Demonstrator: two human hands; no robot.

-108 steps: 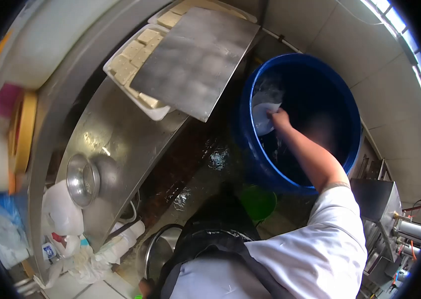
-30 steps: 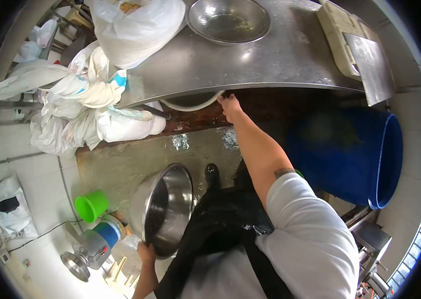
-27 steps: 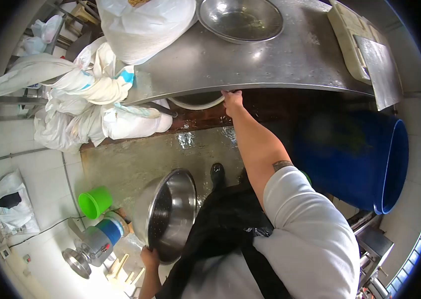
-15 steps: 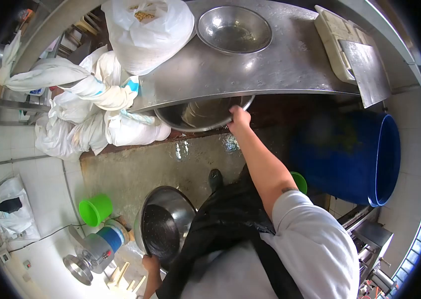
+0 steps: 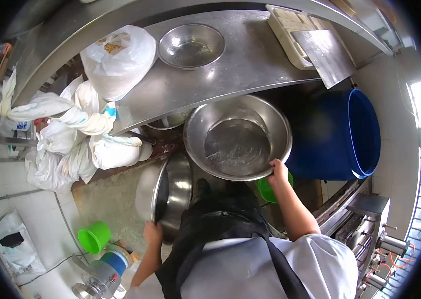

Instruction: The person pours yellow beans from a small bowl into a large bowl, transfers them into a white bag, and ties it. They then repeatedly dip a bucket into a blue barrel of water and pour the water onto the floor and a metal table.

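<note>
My right hand point(image 5: 280, 173) is closed on the near right rim of a large stainless steel basin point(image 5: 238, 142), with my thumb lying over the edge. The inside of that basin looks wet and shiny. Its far rim overlaps the view of the steel table's front edge. Lower down, my left hand point(image 5: 153, 232) grips the bottom of the rim of a second steel basin point(image 5: 178, 187), which is tipped on its side by my left leg. The fingers of that hand are partly hidden.
On the steel table point(image 5: 250, 70) are a shallow steel bowl point(image 5: 191, 47), a white sack point(image 5: 121, 65), and pale trays point(image 5: 290, 45) under a metal sheet point(image 5: 326, 55). A blue barrel point(image 5: 335, 134) lies at right. A green bucket point(image 5: 94, 237) and a machine point(image 5: 102, 271) stand at lower left.
My right hand has pulled a basin out from under the table, toward me and to the right. My left hand has raised the other basin and tilted it more steeply.
</note>
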